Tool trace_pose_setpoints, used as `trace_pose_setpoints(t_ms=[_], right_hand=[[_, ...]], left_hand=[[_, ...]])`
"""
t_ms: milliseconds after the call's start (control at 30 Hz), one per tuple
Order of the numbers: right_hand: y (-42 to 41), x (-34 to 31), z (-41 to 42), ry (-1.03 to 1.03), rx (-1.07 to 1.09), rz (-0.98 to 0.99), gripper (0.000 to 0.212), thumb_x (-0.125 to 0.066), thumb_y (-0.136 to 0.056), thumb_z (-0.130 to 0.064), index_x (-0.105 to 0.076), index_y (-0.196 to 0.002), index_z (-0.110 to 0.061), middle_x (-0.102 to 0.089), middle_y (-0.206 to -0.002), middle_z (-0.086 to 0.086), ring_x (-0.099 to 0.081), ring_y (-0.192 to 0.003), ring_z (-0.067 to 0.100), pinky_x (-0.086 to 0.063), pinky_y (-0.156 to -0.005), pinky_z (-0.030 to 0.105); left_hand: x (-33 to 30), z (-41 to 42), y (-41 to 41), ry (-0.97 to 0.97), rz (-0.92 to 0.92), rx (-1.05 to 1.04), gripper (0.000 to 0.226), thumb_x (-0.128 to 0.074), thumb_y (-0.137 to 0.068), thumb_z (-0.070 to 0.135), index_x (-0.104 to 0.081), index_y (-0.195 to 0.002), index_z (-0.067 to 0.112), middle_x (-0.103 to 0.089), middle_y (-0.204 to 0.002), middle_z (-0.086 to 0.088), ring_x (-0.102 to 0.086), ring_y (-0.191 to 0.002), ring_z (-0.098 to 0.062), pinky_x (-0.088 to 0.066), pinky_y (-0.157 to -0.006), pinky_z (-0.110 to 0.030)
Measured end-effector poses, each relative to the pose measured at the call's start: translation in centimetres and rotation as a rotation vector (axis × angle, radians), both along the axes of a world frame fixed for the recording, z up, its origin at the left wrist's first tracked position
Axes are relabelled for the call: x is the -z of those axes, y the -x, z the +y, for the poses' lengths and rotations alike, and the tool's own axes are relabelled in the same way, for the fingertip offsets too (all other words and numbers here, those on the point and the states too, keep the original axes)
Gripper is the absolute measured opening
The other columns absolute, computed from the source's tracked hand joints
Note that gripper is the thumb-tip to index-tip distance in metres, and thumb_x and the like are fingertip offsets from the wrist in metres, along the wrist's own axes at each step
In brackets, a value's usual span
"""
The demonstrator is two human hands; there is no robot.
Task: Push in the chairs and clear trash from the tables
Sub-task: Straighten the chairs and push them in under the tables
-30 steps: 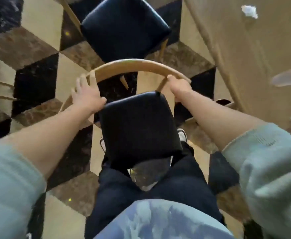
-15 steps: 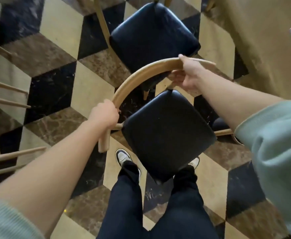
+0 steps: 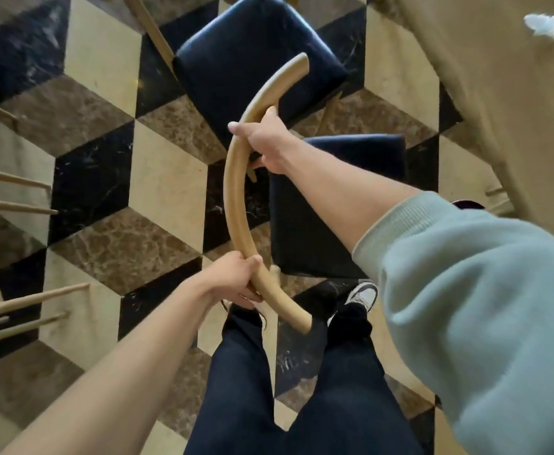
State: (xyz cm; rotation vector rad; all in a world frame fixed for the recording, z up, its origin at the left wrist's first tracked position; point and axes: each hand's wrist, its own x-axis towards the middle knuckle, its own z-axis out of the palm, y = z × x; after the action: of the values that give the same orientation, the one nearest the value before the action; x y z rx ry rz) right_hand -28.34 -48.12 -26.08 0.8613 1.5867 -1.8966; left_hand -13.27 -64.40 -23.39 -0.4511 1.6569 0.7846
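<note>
Chair (image 3: pixel 334 205) with dark seat and curved wooden backrest rail (image 3: pixel 236 198) stands directly in front of the person, seat pointing toward the table (image 3: pixel 505 103) at right, seat edge near the table's edge but not yet under it. Both hands closed around the rail: left hand (image 3: pixel 236 284) wraps the near end, right hand (image 3: pixel 266 142) wraps it further up. Judgement: step in hand is pushing this chair in. To do it well, push evenly with both hands so the seat goes in square; keep legs sliding, not tipping. Second chair (image 3: pixel 252 67) sits just beyond; avoid clipping it. White crumpled tissue (image 3: pixel 543 26) lies on the table, to clear afterwards
</note>
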Motion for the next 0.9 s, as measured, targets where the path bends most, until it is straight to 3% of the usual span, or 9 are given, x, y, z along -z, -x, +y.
trace_pose_setpoints(t_ms=[67,133,333,433,533,633,700,800,900], right_hand=[[-1.2,0.4,0.0,-0.077,-0.116,0.043,0.123,-0.078,-0.087,-0.023,0.023,-0.155,-0.033,-0.031,-0.159,0.013,-0.043,-0.138,0.039,-0.043,-0.107,0.063],[-2.4,0.4,0.5,-0.149,-0.197,0.104,0.127,-0.079,-0.086,-0.017,0.027,-0.154,-0.033,-0.019,-0.166,0.01,-0.031,-0.147,0.038,-0.037,-0.113,0.062],[-8.6,-0.2,6.9,-0.247,-0.472,0.251,0.099,-0.073,-0.092,-0.019,-0.005,-0.163,-0.027,-0.023,-0.167,0.004,-0.03,-0.151,0.025,-0.032,-0.118,0.046],[-13.1,-0.4,10.7,-0.396,-0.575,0.274,0.067,-0.062,-0.098,-0.037,-0.033,-0.158,-0.028,-0.05,-0.152,-0.003,-0.05,-0.136,0.015,-0.041,-0.114,0.039],[-18.4,-0.7,15.0,-0.604,-0.677,0.243,0.041,-0.048,-0.099,-0.054,-0.066,-0.129,-0.033,-0.069,-0.117,-0.014,-0.064,-0.105,0.005,-0.053,-0.096,0.037],[-24.2,-1.4,17.5,-0.689,-0.8,0.133,0.048,-0.049,-0.093,-0.068,-0.065,-0.119,-0.031,-0.069,-0.099,-0.013,-0.066,-0.089,0.009,-0.057,-0.079,0.034],[-26.2,-1.1,18.1,-0.799,-0.862,0.149,0.046,-0.056,-0.089,-0.069,-0.059,-0.12,-0.036,-0.066,-0.095,-0.015,-0.065,-0.085,0.009,-0.057,-0.075,0.034],[-26.2,-0.4,18.2,-0.866,-0.839,0.186,0.031,-0.059,-0.092,-0.056,-0.058,-0.116,-0.036,-0.065,-0.095,-0.013,-0.063,-0.085,0.012,-0.053,-0.074,0.036],[-26.3,-0.4,18.1,-0.966,-0.852,0.247,0.027,-0.057,-0.097,-0.052,-0.059,-0.111,-0.029,-0.066,-0.094,-0.009,-0.063,-0.082,0.014,-0.043,-0.069,0.032]], left_hand=[[0.2,2.3,-1.1,-0.086,-0.052,0.0,0.041,-0.045,-0.107,0.038,-0.05,-0.13,0.005,-0.072,-0.11,-0.019,-0.079,-0.086,-0.028,-0.063,-0.083,-0.05],[0.4,4.9,-2.2,-0.146,-0.09,-0.033,0.046,-0.044,-0.107,0.041,-0.05,-0.131,0.003,-0.076,-0.108,-0.017,-0.079,-0.086,-0.026,-0.063,-0.083,-0.049],[1.0,14.1,-4.5,-0.248,-0.036,-0.088,0.045,-0.04,-0.106,0.047,-0.057,-0.119,0.008,-0.079,-0.106,-0.01,-0.078,-0.089,-0.023,-0.062,-0.087,-0.048],[0.9,16.3,-4.1,-0.307,0.005,-0.073,0.043,-0.045,-0.105,0.047,-0.062,-0.125,0.013,-0.08,-0.105,-0.007,-0.077,-0.094,-0.024,-0.061,-0.088,-0.047],[1.1,14.7,-1.6,-0.354,0.006,-0.059,0.035,-0.059,-0.101,0.036,-0.066,-0.127,0.014,-0.079,-0.11,-0.007,-0.073,-0.106,-0.025,-0.057,-0.095,-0.05],[1.3,13.8,1.3,-0.252,0.041,-0.134,0.03,-0.065,-0.094,0.009,-0.064,-0.123,0.002,-0.073,-0.116,-0.018,-0.07,-0.11,-0.033,-0.058,-0.096,-0.05],[1.0,14.0,3.4,-0.128,0.16,-0.2,0.038,-0.058,-0.087,-0.009,-0.058,-0.125,-0.002,-0.069,-0.115,-0.022,-0.07,-0.106,-0.036,-0.061,-0.088,-0.049],[-0.1,14.4,7.2,-0.11,0.319,-0.385,0.058,-0.055,-0.086,-0.01,-0.047,-0.14,0.01,-0.062,-0.121,-0.017,-0.066,-0.108,-0.035,-0.064,-0.079,-0.051],[-1.2,15.1,8.7,-0.102,0.357,-0.339,0.06,-0.055,-0.088,-0.008,-0.045,-0.143,0.011,-0.059,-0.125,-0.015,-0.063,-0.112,-0.035,-0.063,-0.07,-0.046]])
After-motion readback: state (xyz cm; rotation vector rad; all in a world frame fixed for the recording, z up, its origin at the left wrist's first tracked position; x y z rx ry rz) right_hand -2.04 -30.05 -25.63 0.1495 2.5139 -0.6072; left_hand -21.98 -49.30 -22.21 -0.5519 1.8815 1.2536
